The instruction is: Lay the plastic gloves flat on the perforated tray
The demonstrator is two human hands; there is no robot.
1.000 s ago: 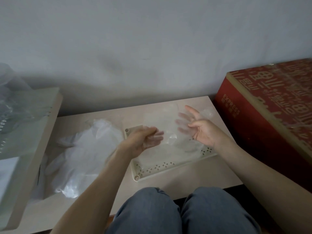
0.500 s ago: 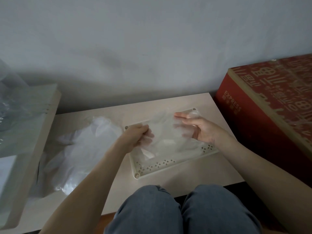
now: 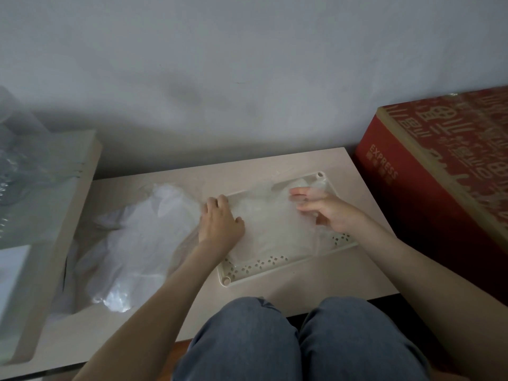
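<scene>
Pressing down, the left hand lies flat on the see-through glove, fingers a little bent, at one end of the tray. The right hand pinches the other end of the glove between thumb and fingers. The glove lies spread over the tray between the two hands, nearly flat, with some wrinkles left to smooth, I think. A big pile of gloves sits just left of the left hand, so most of the job looks undone. A moment ago both hands held this glove up over the tray; now it is down, and the hands are farther apart.
</scene>
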